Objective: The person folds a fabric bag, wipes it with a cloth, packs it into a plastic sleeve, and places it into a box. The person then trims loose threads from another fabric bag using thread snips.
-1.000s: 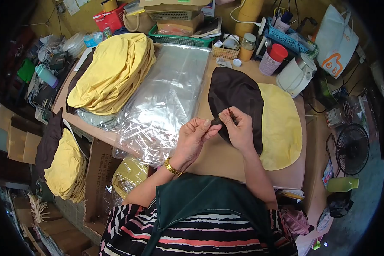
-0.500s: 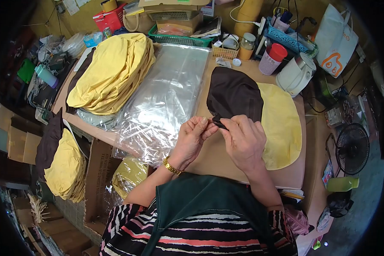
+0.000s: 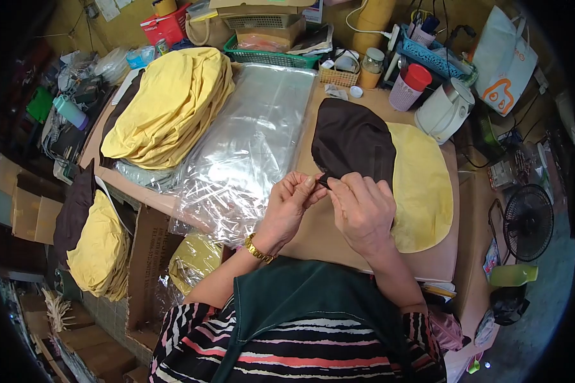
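Observation:
A dark brown and yellow fabric piece lies flat on the table, its dark half (image 3: 354, 137) at the left and its yellow half (image 3: 423, 191) at the right. At the dark half's near edge, my left hand (image 3: 292, 201) pinches a small dark bit of the fabric between thumb and fingers. My right hand (image 3: 364, 214) is closed on the same edge, just right of the left. The fingertips almost meet, and the exact detail between them is hidden. A gold watch (image 3: 259, 249) circles my left wrist.
Clear plastic bags (image 3: 249, 127) lie left of my hands, beside a stack of yellow fabric pieces (image 3: 172, 108). A kettle (image 3: 445, 112), a red cup (image 3: 418, 77) and baskets line the back. A black fan (image 3: 528, 222) stands at right, an open carton (image 3: 150, 274) below left.
My right hand has shifted slightly left and its grip has tightened over the dark edge. My left hand keeps its pinch in nearly the same place. The view has shifted very slightly.

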Available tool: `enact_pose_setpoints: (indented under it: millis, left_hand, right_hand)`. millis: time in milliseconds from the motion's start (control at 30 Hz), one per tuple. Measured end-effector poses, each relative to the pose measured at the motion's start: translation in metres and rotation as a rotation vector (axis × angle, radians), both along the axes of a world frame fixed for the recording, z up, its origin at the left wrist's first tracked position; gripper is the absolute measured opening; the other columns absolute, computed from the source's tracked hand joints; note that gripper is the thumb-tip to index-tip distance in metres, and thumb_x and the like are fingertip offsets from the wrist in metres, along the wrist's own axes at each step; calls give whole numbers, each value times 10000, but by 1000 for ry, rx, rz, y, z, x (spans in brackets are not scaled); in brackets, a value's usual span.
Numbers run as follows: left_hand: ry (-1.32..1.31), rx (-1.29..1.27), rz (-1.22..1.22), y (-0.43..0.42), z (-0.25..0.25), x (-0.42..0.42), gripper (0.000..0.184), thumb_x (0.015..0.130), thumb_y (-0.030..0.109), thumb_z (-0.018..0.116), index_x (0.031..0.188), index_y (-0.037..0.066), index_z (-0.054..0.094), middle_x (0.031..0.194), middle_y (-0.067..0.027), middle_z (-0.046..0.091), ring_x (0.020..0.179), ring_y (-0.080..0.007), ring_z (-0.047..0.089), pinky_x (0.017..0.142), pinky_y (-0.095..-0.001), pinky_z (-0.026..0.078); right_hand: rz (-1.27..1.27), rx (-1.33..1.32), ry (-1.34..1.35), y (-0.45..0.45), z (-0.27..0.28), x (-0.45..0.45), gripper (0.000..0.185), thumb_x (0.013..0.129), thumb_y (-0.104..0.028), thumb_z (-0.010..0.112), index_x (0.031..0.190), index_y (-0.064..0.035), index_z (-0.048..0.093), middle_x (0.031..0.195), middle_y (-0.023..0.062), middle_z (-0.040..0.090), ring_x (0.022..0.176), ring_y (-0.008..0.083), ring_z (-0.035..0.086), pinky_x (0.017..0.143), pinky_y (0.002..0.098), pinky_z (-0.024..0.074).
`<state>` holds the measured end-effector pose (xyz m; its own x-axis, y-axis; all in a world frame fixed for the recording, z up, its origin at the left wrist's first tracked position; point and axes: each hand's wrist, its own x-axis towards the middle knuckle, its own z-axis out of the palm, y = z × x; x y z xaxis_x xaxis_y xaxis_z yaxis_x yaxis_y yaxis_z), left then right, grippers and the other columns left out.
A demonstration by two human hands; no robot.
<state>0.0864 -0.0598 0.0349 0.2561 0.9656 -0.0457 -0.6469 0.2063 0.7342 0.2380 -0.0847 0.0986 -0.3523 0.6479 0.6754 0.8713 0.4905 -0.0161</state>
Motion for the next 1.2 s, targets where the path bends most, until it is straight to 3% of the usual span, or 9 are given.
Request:
enact_pose_setpoints:
  millis: [133,200,333,533,800,933,1067,1133,1200]
  left_hand:
    - [-17,-20,-19,0,2,-4,142,949,123,590,1020,15,531,1038,-80,634,907,-145,635,889,-304,531]
    - [-10,30,12,-5,7,0,208,925,84,615,1082,8,502,1041,-84,633,913,-148,636,884,-300,531]
    - [162,117,42,-8,9,0,460,857,-25,667,1234,-6,404,1038,-95,635,943,-150,636,881,-280,523]
    - [245,164,11,-5,5,-6,478,841,-40,677,1256,-37,440,1047,-94,637,953,-115,626,869,-233,510]
    - [379,170,-6,-7,-4,-5,339,859,18,681,1161,-58,548,978,-98,675,881,-117,659,808,-222,534]
    - [234,-39,-66,-11,-12,-3,219,925,116,628,1073,-34,571,891,-110,682,866,-175,693,788,-248,570]
    - [142,-72,-69,-7,-13,-11,191,961,169,575,998,-18,571,908,-113,677,870,-204,702,779,-260,584]
    - [67,-121,-72,-5,-9,-14,195,981,185,537,969,-8,558,916,-112,670,874,-206,701,785,-264,588]
    - [26,-117,-72,-4,-10,-13,194,984,188,529,974,-5,551,919,-113,666,868,-202,700,783,-264,588]
  right_hand:
    - [116,-123,246,6,-5,6,219,698,-104,739,898,-50,666,782,25,531,689,181,561,568,316,392]
    - [103,-468,856,13,-3,5,272,702,-126,773,931,-30,662,794,64,544,728,235,587,597,329,444]
    - [248,-552,612,28,-8,13,181,727,-39,755,882,18,679,751,54,503,685,123,508,598,249,396]
    - [234,-633,624,38,-10,2,119,734,6,710,826,44,645,734,60,521,648,125,506,585,263,380]
    - [283,-983,798,41,0,2,128,781,-53,715,805,37,627,780,52,611,703,67,514,656,234,431]
    - [432,-858,1036,41,5,7,140,819,-73,710,881,20,624,914,51,633,728,40,492,664,219,432]
    - [350,-572,1030,24,19,8,294,824,-139,731,1067,-46,593,974,22,567,723,80,514,637,250,455]
    - [78,-497,574,13,25,9,289,797,-170,749,1034,-68,618,893,44,547,699,162,565,654,285,472]
    - [77,-419,512,5,16,8,297,747,-170,762,996,-74,634,899,63,552,683,244,583,641,327,472]
